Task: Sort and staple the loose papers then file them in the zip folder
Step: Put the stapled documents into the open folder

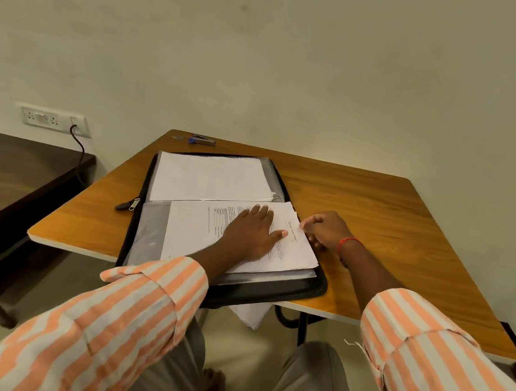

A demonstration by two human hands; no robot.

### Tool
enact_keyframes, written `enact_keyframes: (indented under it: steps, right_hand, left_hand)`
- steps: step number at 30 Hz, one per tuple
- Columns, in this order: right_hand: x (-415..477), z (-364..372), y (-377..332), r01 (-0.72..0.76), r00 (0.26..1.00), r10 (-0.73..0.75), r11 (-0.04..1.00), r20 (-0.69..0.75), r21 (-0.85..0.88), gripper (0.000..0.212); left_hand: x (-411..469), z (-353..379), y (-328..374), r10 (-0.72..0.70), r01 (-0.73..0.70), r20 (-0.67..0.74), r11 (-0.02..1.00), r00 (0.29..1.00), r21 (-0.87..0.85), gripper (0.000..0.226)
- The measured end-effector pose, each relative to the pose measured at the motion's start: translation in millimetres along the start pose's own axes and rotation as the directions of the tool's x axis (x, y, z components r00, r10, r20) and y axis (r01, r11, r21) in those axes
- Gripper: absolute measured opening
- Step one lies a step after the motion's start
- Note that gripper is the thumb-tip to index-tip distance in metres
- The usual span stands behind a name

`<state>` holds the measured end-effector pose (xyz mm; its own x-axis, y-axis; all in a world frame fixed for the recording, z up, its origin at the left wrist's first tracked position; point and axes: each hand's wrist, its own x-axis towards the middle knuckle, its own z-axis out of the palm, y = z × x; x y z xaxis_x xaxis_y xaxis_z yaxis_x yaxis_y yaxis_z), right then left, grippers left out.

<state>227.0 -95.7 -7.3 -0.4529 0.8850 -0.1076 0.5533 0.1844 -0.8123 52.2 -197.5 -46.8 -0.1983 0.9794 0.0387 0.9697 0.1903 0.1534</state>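
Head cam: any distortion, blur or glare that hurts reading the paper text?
Head view: wide-angle stretch, the table splays outward. Head view: dim, warm yellow light, no glare on the papers. Head view: printed sheet under the left hand shows text lines, too soft to read. Head view: stapler at the far edge small and soft, sleeves smeared.

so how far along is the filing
Done: a paper stack lies in the far half of the open zip folder. In hand: left hand presses printed sheets flat on the near half, right hand curled at their edge. Left: hanging sheets under the folder, zipping shut.
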Motion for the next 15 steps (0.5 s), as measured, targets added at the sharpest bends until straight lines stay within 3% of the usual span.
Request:
enact_keyframes:
  steps: [7, 15]
  right_hand:
    - [4.5, 23.1, -6.5, 0.03, 0.998, -0.034, 0.997, -0.051, -0.069, 0.003]
    - [9.4, 27.9, -16.1, -0.011, 1.0, 0.01, 0.997, -0.013, -0.08, 0.015]
  left_hand:
    - [-8.8, 1.0, -4.3, 0.002, -0.003, -0.013, 1.0, 1.0, -0.029, 0.076]
    - [-12.0, 0.3, 0.2, 0.002, -0.002, 0.0, 0.999, 1.0, -0.048, 0.076]
